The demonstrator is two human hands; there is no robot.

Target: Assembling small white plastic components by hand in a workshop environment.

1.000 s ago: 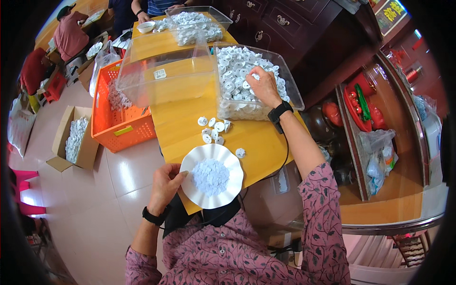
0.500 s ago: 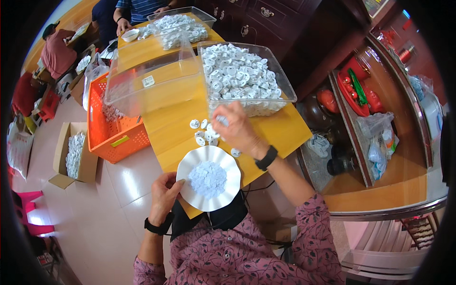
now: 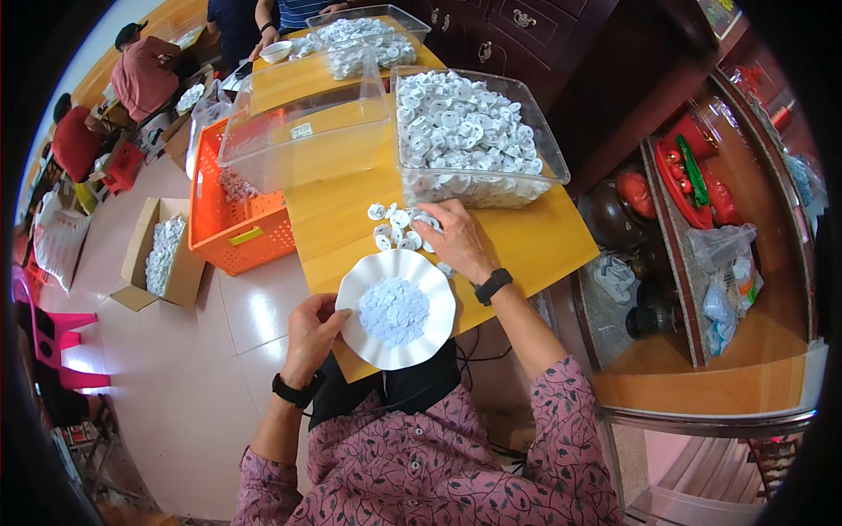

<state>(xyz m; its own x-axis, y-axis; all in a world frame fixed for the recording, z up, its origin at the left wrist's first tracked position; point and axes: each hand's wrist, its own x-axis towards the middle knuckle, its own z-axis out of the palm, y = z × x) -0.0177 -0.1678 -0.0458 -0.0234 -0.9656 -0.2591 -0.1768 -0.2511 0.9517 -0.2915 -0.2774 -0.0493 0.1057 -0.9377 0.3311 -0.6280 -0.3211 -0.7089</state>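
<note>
A white scalloped plate (image 3: 353,302) sits at the near corner of the yellow table, heaped with small flat whitish pieces (image 3: 394,311). My left hand (image 3: 314,331) pinches its left rim, thumb on top. Beyond the plate lies a small pile of round white plastic parts (image 3: 396,230). At the pile's right side, my right hand (image 3: 456,238) curls its fingers and thumb round some of these parts. How many it holds is hidden. Another white part shows under that hand, close to the plate's edge.
A clear bin (image 3: 478,180) full of white parts stands past my right hand. Left of it is a clear, see-through bin (image 3: 303,153). An orange crate (image 3: 246,250) and a cardboard box (image 3: 189,285) stand on the floor. Shelves flank the right; other people sit at the far left.
My right hand has come down from above the pile, near the full bin, onto the parts beside it. My left hand stays on the plate's rim. The whole view has shifted somewhat.
</note>
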